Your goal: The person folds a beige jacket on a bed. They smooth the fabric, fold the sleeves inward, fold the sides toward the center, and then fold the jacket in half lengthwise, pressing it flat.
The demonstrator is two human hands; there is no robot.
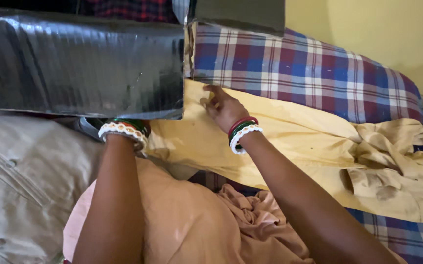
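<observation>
I see both forearms bare. My right hand (223, 108) has red, green and white beaded bangles at its five o'clock; matching bangles (123, 129) ring the left wrist. A peach garment (192, 225) covers my lap.

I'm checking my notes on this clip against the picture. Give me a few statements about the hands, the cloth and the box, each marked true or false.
1. The right hand rests on the yellow cloth. True.
2. The left hand is in full view. False: it is hidden behind the shiny black flat-sided box; only the wrist with its bangles shows.
3. The yellow cloth lies on a plain white sheet. False: it lies on a blue, red and white checked sheet.
4. The right wrist wears red, green and white bangles. True.
5. The wall behind is yellow. True.
</observation>
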